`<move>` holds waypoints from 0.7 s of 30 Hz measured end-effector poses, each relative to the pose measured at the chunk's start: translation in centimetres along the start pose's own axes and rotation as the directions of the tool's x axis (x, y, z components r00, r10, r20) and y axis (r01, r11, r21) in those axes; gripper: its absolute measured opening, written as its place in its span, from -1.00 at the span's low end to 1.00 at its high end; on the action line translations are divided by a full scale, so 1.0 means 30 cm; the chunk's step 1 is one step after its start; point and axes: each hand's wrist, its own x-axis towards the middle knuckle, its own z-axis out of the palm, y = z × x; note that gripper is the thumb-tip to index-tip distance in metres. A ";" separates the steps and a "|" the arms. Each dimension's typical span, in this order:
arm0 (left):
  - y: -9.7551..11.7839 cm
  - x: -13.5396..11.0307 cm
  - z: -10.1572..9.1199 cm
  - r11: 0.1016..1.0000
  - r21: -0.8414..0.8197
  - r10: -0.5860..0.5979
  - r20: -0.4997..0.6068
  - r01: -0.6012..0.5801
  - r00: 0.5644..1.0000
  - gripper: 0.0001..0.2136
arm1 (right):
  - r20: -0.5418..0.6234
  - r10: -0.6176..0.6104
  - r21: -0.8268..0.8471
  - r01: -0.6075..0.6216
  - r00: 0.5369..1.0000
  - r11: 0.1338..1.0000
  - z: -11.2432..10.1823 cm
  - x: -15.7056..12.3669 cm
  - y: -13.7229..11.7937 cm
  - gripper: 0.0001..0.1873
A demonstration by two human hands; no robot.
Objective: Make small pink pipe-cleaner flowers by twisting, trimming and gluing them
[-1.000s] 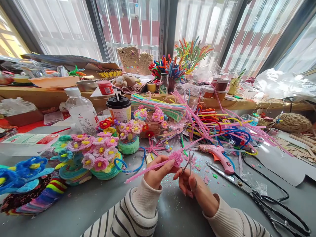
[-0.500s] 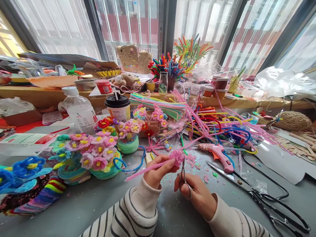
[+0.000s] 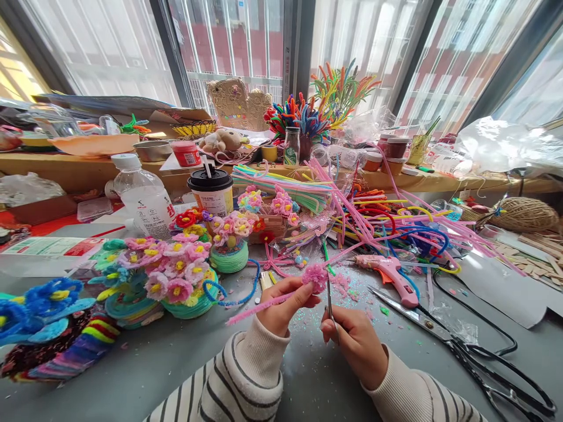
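Between thumb and fingers, my left hand (image 3: 281,302) pinches a pink pipe cleaner (image 3: 259,309) topped by a fluffy pink pompom-like head (image 3: 315,276). The loose end of its stem points toward the lower left. My right hand (image 3: 355,340) grips a small pair of scissors (image 3: 329,302), blades upward along the right side of the fluffy head. The finger loops are largely hidden by my fingers. Pink fluff trimmings (image 3: 343,286) and glitter lie on the grey table (image 3: 316,387) just beyond the scissors.
Pipe-cleaner flower pots (image 3: 189,299) crowd the left, near a plastic bottle (image 3: 143,196) and a lidded cup (image 3: 211,190). To the right lie a pink glue gun (image 3: 391,275) with its cable and large scissors (image 3: 457,346). Loose pipe cleaners (image 3: 352,223) are heaped behind.
The scissors have shifted slightly right and turned edge-on, their blades looking closer together. My left hand still holds the pink piece, with its fluffy head slightly turned.
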 end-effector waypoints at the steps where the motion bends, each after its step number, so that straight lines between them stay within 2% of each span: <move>1: 0.001 0.000 0.000 1.000 -0.021 -0.006 -0.004 0.006 1.000 -0.85 | -0.009 0.001 -0.006 -0.001 1.000 1.000 -0.001 0.000 -0.001 -0.45; 8: 0.012 0.001 -0.002 0.995 -0.092 0.034 0.031 -0.031 0.999 -0.79 | -0.016 0.036 0.020 -0.035 0.999 0.999 -0.008 0.009 0.001 -0.43; 14: 0.008 0.009 -0.012 0.988 -0.134 0.080 0.011 -0.078 0.997 -0.80 | 0.111 0.020 0.128 -0.034 0.994 0.991 -0.012 0.011 0.011 -0.36; 21: 0.002 0.009 -0.016 0.983 -0.143 0.123 0.034 -0.117 0.992 -0.85 | 0.227 -0.070 0.114 0.044 0.971 0.992 -0.018 0.006 -0.009 -0.36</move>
